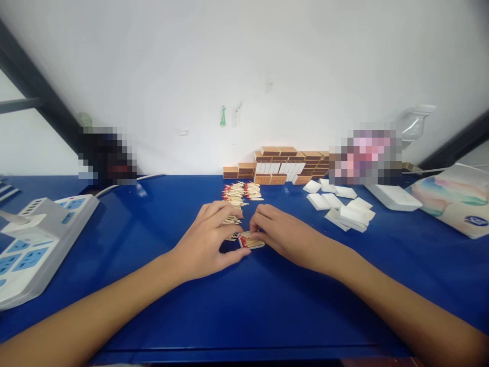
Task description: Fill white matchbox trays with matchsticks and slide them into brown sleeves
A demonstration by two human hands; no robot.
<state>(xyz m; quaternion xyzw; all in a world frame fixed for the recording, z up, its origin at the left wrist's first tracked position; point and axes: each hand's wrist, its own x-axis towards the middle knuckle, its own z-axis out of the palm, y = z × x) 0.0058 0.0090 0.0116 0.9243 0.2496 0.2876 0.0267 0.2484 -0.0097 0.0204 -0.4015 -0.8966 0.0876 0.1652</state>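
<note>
A small white matchbox tray [261, 245] lies on the blue table, with red-headed matches [247, 240] inside. My left hand [210, 237] curls around its left end, the thumb against the near edge and the index finger by the far corner. Over the tray's right part, the fingers of my right hand [280, 232] are pinched together at the matches; what lies between the fingertips is hidden. Just beyond my left fingers is a pile of loose matches [234, 192], partly covered by that hand. A smaller heap of matches [253, 191] sits to its right.
Stacked brown matchboxes [278, 178] stand along the wall. Several white trays [346, 214] are scattered at the right, near a white box [397, 197] and a tissue pack [454, 199]. A power strip [57, 255] with a plugged-in adapter takes up the left side.
</note>
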